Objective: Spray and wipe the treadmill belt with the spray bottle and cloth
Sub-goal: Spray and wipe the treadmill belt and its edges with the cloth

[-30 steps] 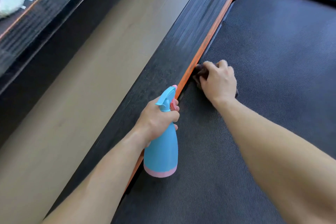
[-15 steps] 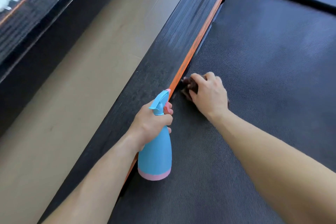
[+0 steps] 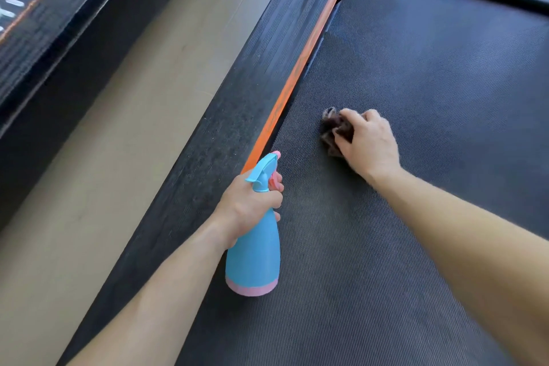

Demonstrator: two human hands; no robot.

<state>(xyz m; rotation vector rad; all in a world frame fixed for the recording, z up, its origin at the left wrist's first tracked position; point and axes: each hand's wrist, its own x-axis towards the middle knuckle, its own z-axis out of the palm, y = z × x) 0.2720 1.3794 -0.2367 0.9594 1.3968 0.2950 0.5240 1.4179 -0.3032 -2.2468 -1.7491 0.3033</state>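
The dark textured treadmill belt [image 3: 416, 74] fills the right and middle of the head view. My right hand [image 3: 368, 142] grips a crumpled dark brown cloth [image 3: 332, 128] and presses it on the belt, a short way right of the orange strip. My left hand [image 3: 246, 205] holds a light blue spray bottle [image 3: 255, 255] with a pink base by its neck. The bottle hangs upright over the belt's left edge, its nozzle pointing forward. Most of the cloth is hidden under my fingers.
An orange strip [image 3: 300, 68] and a black ribbed side rail [image 3: 237, 116] run along the belt's left edge. Beige floor [image 3: 118, 134] lies left of the rail. Another dark treadmill deck [image 3: 35, 15] with white marks sits at far left.
My right hand has slid the cloth from the orange strip rightward onto the belt. The left hand still holds the bottle in much the same pose; the view has shifted forward.
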